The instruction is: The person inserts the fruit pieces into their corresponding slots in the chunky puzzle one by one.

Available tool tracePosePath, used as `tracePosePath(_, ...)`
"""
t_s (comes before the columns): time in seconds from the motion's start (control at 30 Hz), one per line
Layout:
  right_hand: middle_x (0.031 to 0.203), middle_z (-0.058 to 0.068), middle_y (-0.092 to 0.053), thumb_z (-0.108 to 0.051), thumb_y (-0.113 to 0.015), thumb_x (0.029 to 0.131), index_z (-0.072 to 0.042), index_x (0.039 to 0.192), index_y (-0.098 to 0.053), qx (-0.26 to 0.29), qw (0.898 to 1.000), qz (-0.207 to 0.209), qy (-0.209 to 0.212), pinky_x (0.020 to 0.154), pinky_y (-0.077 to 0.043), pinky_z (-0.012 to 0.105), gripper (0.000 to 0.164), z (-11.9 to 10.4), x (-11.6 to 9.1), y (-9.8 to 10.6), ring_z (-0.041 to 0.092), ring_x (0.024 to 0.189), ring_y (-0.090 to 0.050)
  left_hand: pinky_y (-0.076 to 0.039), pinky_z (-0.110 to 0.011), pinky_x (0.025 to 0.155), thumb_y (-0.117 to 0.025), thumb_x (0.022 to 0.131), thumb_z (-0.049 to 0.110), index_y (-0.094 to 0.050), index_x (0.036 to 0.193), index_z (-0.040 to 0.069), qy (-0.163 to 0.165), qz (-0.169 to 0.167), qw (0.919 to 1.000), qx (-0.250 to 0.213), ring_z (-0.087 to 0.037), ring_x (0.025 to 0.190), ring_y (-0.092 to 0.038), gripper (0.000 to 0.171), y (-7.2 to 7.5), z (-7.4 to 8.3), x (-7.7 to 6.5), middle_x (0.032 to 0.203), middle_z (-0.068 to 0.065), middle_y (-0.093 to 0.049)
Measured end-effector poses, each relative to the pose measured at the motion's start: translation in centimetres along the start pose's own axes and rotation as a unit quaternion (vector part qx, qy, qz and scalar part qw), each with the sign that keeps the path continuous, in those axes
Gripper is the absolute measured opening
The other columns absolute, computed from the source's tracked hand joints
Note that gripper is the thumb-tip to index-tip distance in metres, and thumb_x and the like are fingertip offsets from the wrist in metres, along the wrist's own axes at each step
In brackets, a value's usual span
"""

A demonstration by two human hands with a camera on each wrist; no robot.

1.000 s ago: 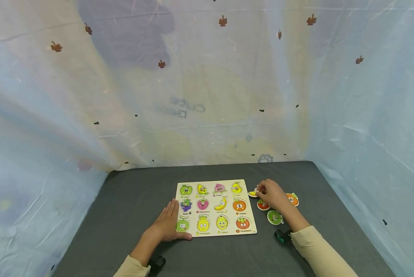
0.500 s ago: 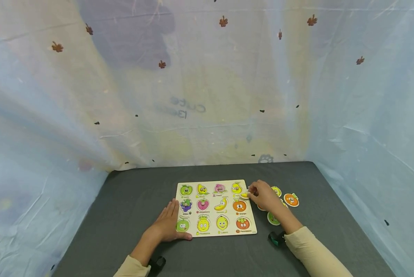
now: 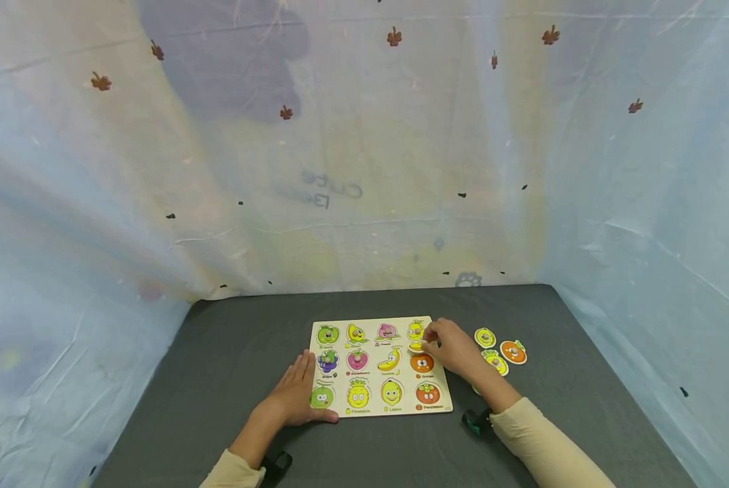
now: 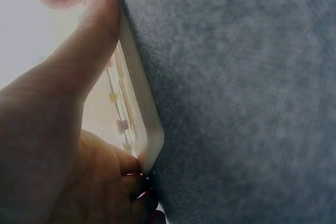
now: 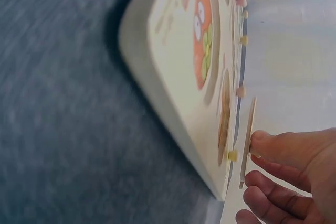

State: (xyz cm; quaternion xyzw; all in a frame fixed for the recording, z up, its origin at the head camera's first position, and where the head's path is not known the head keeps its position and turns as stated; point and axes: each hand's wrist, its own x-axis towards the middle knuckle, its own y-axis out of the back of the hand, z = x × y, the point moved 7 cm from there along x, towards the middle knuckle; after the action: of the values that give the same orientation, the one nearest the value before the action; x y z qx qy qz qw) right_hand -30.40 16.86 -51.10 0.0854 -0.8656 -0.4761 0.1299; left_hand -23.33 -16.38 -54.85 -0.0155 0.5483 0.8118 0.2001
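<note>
A cream fruit puzzle board (image 3: 376, 377) lies on the grey table, with pictures in rows and knobs on several pieces. My left hand (image 3: 293, 393) rests at its left edge, fingers extended and the thumb along the front edge. My right hand (image 3: 452, 347) pinches a flat yellow puzzle piece (image 3: 416, 348) above the board's right column, between the pear (image 3: 416, 331) and the orange picture (image 3: 422, 363). In the right wrist view this piece (image 5: 248, 142) appears edge-on, tilted and apart from the board; its picture is hidden there.
Right of the board lie loose pieces: an orange one (image 3: 513, 352), a round yellow-green one (image 3: 485, 337) and a yellow one with a green top (image 3: 495, 362). My right forearm hides others. A pale patterned curtain (image 3: 364, 169) surrounds the table (image 3: 230, 352).
My right hand has moved left with the yellow piece, from beside the board to over its right column. Loose pieces behind that hand have come into view. The left hand stays in place.
</note>
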Motion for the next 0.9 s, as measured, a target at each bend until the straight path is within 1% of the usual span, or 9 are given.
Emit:
tracePosePath(0.17,0.093,0.000,-0.060,-0.016,-0.082,0.097,-0.015,0.091,-0.072,0.016,1.000,-0.011,-0.005,0.079,-0.052,0.039,0.012,-0.7,0.1,-0.3,0.016,0.086,-0.055,-0.015,-0.058,0.133,-0.091,0.078,0.062,-0.011,0.167,-0.011,0.001,0.000,1.0000,0.001,-0.046,0.164,-0.010,0.141,-0.2,-0.1,0.1,0.176,-0.031,-0.007)
tracePosePath(0.53,0.093,-0.002,-0.060,-0.012,-0.082,0.097,-0.015,0.089,-0.071,0.027,0.999,-0.026,0.022,0.082,-0.054,0.039,0.014,-2.4,0.3,-1.2,0.014,0.090,-0.056,-0.016,-0.059,0.132,-0.092,0.077,0.061,-0.013,0.167,-0.011,0.001,0.000,1.0000,-0.001,-0.047,0.164,-0.011,0.140,0.0,0.1,0.0,0.176,-0.031,-0.008)
tracePosePath(0.63,0.093,-0.002,-0.061,-0.013,-0.082,0.097,-0.015,0.089,-0.071,0.021,0.999,-0.030,0.028,0.082,-0.055,0.039,0.014,-2.8,0.3,-1.4,0.014,0.090,-0.058,-0.014,-0.060,0.132,-0.092,0.077,0.063,-0.011,0.167,-0.012,-0.002,-0.006,1.0000,-0.006,-0.047,0.164,-0.009,0.142,-0.1,0.1,0.0,0.176,-0.032,-0.006)
tracePosePath(0.8,0.091,-0.003,-0.062,-0.014,-0.082,0.097,-0.015,0.090,-0.071,0.013,0.998,-0.029,0.057,0.080,-0.056,0.039,0.013,-3.6,0.0,-1.8,0.014,0.088,-0.059,-0.012,-0.061,0.132,-0.090,0.077,0.066,-0.010,0.167,-0.012,-0.006,-0.011,0.9999,-0.011,-0.048,0.164,-0.007,0.144,-0.2,0.0,0.1,0.176,-0.032,-0.004)
tracePosePath(0.9,0.090,-0.004,-0.061,-0.014,-0.082,0.097,-0.015,0.091,-0.071,0.011,0.997,-0.026,0.075,0.078,-0.055,0.036,0.012,-4.1,-0.1,-1.9,0.013,0.086,-0.058,-0.013,-0.061,0.132,-0.091,0.076,0.065,-0.012,0.167,-0.012,-0.009,-0.005,0.9998,-0.018,-0.048,0.164,-0.008,0.143,-0.1,0.0,0.2,0.176,-0.032,-0.007)
